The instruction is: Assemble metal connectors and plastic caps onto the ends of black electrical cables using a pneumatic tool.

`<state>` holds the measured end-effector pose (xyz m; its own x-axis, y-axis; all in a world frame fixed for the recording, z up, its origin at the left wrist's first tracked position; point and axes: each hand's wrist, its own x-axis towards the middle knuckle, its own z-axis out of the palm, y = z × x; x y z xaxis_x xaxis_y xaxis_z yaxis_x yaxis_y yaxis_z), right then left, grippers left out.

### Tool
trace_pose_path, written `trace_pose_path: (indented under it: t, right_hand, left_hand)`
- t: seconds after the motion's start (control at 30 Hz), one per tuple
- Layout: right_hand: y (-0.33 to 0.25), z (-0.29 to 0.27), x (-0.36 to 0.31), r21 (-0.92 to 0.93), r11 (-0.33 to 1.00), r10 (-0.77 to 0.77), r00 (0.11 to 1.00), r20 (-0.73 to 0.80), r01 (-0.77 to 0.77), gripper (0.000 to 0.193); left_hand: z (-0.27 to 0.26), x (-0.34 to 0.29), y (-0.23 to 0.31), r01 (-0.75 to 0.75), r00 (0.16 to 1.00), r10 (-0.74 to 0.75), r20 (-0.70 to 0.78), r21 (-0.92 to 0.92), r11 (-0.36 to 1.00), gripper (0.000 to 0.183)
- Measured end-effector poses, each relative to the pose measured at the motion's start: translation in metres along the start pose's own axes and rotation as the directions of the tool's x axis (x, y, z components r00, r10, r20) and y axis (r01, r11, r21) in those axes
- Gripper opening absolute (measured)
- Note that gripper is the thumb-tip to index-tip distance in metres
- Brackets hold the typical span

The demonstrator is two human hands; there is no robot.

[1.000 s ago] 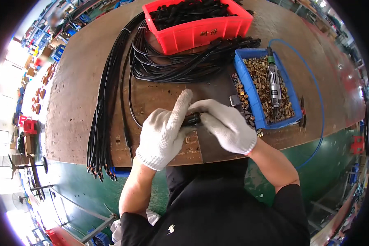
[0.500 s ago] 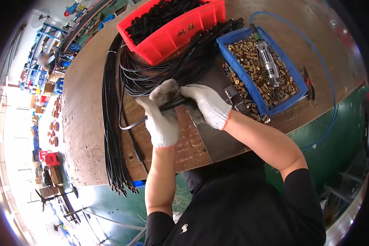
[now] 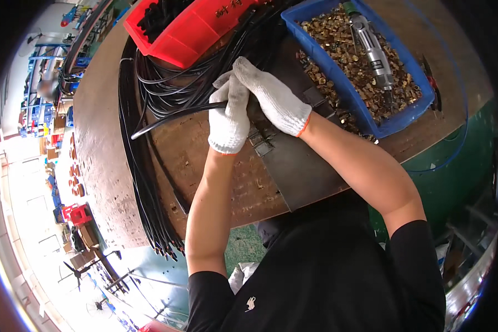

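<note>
Seemingly mid-fitting: left hand (image 3: 229, 119) in a white knit glove has its grip clenched on the thin black rubber hose (image 3: 171, 115) above the rusty brown desk (image 3: 102, 160); right hand (image 3: 271, 98) clasps its end. Next calls for steady alignment.

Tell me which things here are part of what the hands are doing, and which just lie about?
In use: left hand, right hand, black hose gripped between them.

Lying about: red bin, blue bin of brass fittings, grey power tool, hose bundle.
</note>
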<state>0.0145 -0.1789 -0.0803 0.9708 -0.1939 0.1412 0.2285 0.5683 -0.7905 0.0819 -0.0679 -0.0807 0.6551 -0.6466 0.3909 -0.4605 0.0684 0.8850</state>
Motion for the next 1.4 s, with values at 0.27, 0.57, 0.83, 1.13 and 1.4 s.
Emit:
trace_pose_path:
  t: [0.27, 0.57, 0.83, 1.13, 1.4]
  right_hand:
    - [0.004, 0.004, -0.007, -0.503, 0.862, 0.010, 0.994, -0.113, -0.065, 0.029]
    - [-0.005, 0.003, -0.011, -0.400, 0.916, 0.029, 0.999, 0.040, -0.011, 0.028]
    - [-0.056, 0.016, -0.089, -0.603, 0.791, 0.115, 0.993, -0.019, -0.103, 0.053]
    - [-0.037, 0.054, -0.098, -0.821, 0.392, -0.298, 0.901, 0.315, 0.416, 0.048]
    - [-0.032, 0.062, -0.101, -0.818, 0.279, -0.374, 0.841, 0.391, 0.504, 0.048]
  left_hand:
    - [0.000, -0.019, -0.027, 0.021, 1.000, -0.025, -0.008, -0.336, 0.942, 0.022]
    - [-0.008, -0.037, -0.013, 0.134, 0.983, -0.138, -0.118, -0.038, 0.990, 0.030]
    - [-0.007, -0.076, 0.059, 0.349, 0.641, -0.761, -0.096, -0.847, 0.401, 0.065]
    - [0.004, -0.100, 0.066, 0.198, 0.777, -0.582, 0.240, -0.971, -0.136, 0.063]
    - [0.013, -0.102, 0.074, 0.196, 0.675, -0.713, 0.193, -0.977, -0.079, 0.060]
